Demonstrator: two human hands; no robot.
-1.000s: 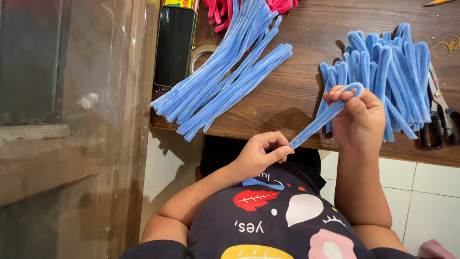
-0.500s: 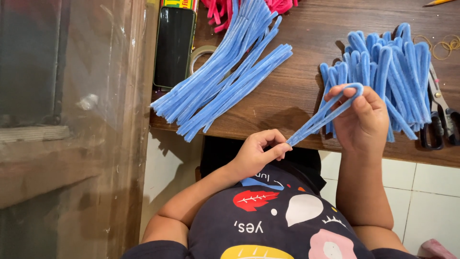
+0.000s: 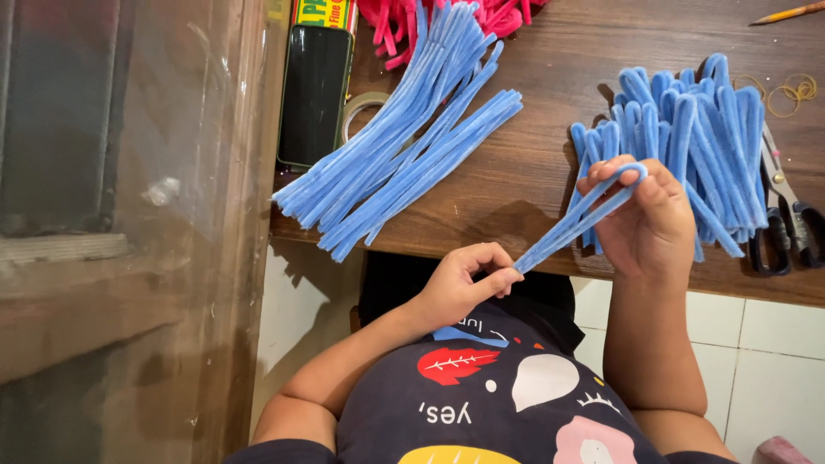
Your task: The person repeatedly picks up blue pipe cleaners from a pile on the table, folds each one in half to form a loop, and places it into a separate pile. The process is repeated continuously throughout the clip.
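Blue pipe cleaner [image 3: 577, 220]: folded double, loop in right hand [image 3: 646, 225], both ends pinched by left hand [image 3: 464, 282].
Folded pile [image 3: 700, 142]: just beyond right hand.
Straight pile [image 3: 404, 155]: beyond left hand, on wooden surface [image 3: 550, 103].

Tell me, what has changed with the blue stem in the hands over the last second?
The bent blue stem has been folded tighter: its two halves, spread apart before, now lie almost together. The right hand pinches the bend, with the loop now smaller and the fingers closed further over it; the left hand holds the loose ends as before. The straight pile, the folded pile and the scissors have not moved.
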